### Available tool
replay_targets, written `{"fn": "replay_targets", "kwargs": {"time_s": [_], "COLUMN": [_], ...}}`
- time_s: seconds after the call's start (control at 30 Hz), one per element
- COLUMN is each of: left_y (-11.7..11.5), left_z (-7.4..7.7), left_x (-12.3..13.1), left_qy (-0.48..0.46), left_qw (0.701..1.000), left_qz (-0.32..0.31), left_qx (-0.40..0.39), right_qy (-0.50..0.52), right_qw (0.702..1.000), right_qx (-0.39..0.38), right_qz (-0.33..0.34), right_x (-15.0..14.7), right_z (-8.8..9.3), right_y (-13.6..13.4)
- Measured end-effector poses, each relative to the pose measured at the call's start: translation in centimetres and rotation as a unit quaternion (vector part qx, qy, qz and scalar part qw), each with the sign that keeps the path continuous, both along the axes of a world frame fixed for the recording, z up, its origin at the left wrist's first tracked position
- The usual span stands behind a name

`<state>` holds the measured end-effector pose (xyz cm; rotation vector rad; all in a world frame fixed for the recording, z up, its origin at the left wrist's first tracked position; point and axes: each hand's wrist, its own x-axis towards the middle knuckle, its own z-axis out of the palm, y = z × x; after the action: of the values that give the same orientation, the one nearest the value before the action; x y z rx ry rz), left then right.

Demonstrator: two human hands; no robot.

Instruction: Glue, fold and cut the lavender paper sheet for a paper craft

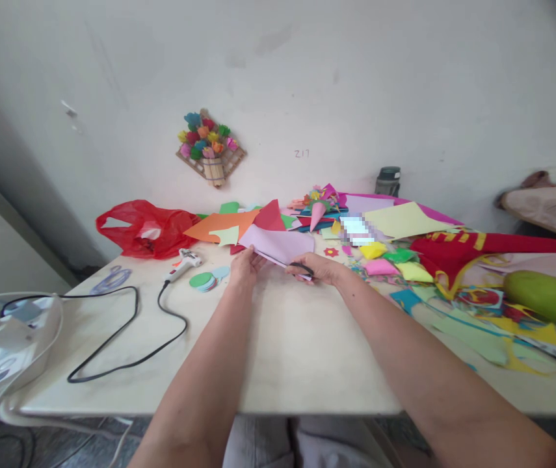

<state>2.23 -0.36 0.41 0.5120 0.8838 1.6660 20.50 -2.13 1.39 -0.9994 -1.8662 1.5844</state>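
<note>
A sheet of lavender paper [282,243] is held up over the table in front of me. My left hand [247,266] grips its left edge, with the fingers partly behind the sheet. My right hand [324,268] is closed round the black handles of a pair of scissors [302,267]. The blades lie along the paper's lower edge, and how far they are apart cannot be made out. To the left of my left hand are several round paper discs [201,280] in green and light blue. A red paper flower [331,252] lies just beyond my right hand.
A glue gun [186,261] with a black cord and a red plastic bag [145,227] are at left. Orange paper [224,224] lies at the back. A phone [357,231], coloured scraps, red cloth [436,257] and a green fruit [545,296] fill the right. A bottle [387,181] stands behind.
</note>
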Motion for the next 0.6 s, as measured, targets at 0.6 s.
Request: {"fn": "replay_targets", "kwargs": {"time_s": [0.6], "left_y": [-0.15], "left_z": [0.11], "left_x": [-0.25], "left_qy": [0.021], "left_qw": [1.0], "left_qz": [-0.011], "left_qx": [0.0], "right_qy": [0.002], "right_qw": [1.0], "right_qx": [-0.018], "right_qz": [0.023], "right_x": [0.58], "right_z": [0.3], "right_y": [-0.26]}}
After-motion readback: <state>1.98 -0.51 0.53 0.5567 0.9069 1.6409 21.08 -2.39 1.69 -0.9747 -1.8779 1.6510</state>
